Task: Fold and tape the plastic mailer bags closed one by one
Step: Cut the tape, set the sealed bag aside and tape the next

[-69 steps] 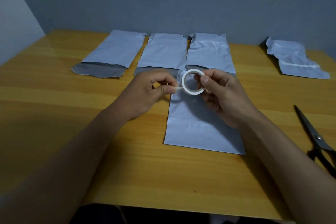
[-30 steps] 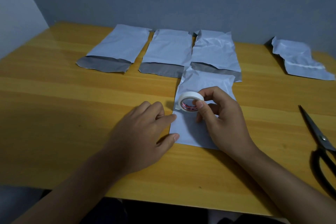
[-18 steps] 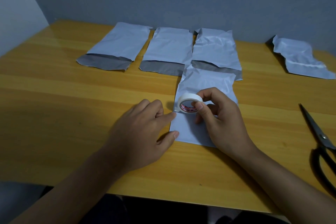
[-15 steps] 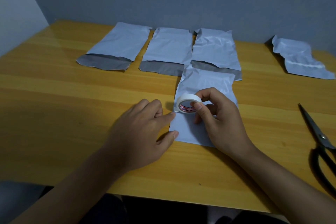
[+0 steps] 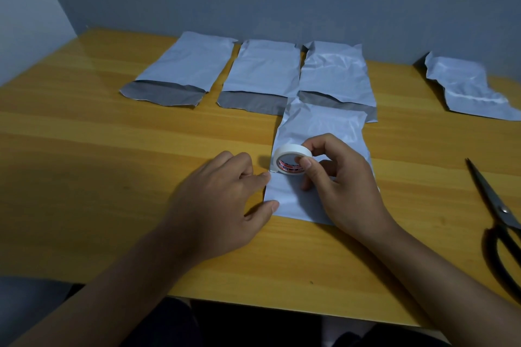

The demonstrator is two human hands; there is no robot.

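A folded grey mailer bag [image 5: 318,132] lies on the wooden table [image 5: 112,155] in front of me. My right hand [image 5: 344,186] grips a white tape roll [image 5: 291,162] low over the bag's left part. My left hand [image 5: 225,203] rests at the bag's left edge, its forefinger tip pressing at the edge beside the roll and its thumb touching the bag's near corner. Three unfolded mailer bags lie in a row behind: left [image 5: 183,70], middle [image 5: 262,73] and right [image 5: 335,76], each with its dark flap open toward me.
Another folded mailer bag [image 5: 468,90] lies at the far right by the wall. Black scissors [image 5: 499,222] lie at the right edge of the table. The grey wall runs close behind the row of bags.
Both hands came down from holding the roll in the air to the bag. The left hand let go of the tape end and now presses at the bag's left edge. Over the last half second almost nothing moved.
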